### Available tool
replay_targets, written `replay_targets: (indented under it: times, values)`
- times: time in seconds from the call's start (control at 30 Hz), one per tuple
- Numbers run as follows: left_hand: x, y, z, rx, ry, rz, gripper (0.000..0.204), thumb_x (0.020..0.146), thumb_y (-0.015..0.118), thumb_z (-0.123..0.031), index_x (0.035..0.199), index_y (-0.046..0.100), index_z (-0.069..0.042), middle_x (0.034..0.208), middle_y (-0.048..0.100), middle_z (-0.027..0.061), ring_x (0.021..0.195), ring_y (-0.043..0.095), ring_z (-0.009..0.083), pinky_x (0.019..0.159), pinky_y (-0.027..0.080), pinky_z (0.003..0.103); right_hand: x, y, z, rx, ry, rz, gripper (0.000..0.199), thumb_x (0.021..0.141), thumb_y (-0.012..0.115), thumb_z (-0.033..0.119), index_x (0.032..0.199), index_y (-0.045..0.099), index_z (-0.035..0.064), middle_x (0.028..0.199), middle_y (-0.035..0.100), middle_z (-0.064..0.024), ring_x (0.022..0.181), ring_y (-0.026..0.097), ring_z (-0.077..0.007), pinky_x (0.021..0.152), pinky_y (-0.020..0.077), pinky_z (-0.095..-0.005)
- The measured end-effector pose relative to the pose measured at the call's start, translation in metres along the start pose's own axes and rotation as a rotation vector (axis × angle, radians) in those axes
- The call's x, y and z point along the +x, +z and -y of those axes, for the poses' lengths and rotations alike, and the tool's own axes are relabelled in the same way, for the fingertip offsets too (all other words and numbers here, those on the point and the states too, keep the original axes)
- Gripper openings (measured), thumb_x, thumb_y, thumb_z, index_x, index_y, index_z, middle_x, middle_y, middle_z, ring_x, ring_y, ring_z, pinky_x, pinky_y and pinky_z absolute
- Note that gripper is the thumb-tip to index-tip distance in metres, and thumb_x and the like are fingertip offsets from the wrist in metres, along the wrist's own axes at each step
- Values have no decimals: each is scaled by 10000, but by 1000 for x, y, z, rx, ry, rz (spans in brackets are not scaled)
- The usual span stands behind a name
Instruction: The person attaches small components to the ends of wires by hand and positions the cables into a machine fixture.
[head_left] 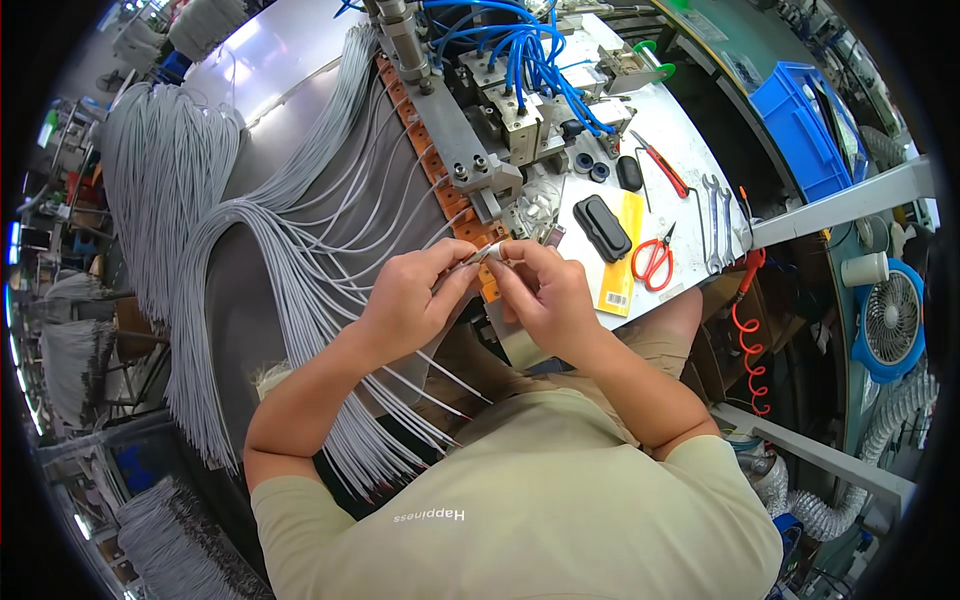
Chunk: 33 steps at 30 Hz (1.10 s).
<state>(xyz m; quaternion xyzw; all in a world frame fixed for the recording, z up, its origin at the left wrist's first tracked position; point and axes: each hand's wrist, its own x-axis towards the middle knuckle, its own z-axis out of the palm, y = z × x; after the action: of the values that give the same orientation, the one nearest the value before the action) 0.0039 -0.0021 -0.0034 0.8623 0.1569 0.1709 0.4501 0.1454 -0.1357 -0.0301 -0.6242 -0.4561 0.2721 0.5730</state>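
My left hand (410,300) and my right hand (550,298) meet in front of the machine, fingertips almost touching. Pinched in the left fingers is the end of a grey cable (476,256). The right fingers close on a small white piece (493,250) at that cable's end; its exact shape is mostly hidden. Just beyond the fingers runs an orange fixture strip (428,160), with several grey cables laid across to it. A large bundle of grey cables (265,235) drapes over the metal table to the left, its loose ends hanging beside my left forearm.
A machine (520,125) with blue air tubes (530,50) stands ahead. On the white top at right lie red scissors (655,260), a black case (602,228), a yellow packet (622,270) and wrenches (713,220). Farther right are a blue bin (800,130) and a fan (890,320).
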Motion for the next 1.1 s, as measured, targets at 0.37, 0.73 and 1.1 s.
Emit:
replay_targets:
  times: [0.37,0.73,1.1]
  values:
    - [0,2,4,113,68,-19,149,938,626,-115,1047,643,-16,803,677,159,707,662,303,643,503,347,2,0,0,-3,-22,-9,66,962,622,38,999,628,-16,636,626,-30,501,549,-53,451,399,-221]
    - [3,-10,-4,-217,-243,160,157,976,565,-63,1083,638,26,805,710,52,644,631,85,603,504,222,8,-11,-27,-128,-235,105,133,948,661,83,1014,576,5,647,586,-29,561,555,-74,515,429,-241]
    - [1,-7,-19,134,142,-148,229,933,631,-76,1147,668,-4,781,700,87,641,654,133,609,521,267,23,-16,-39,-241,-25,-130,179,951,670,154,923,560,16,727,588,-17,632,516,-67,551,404,-241]
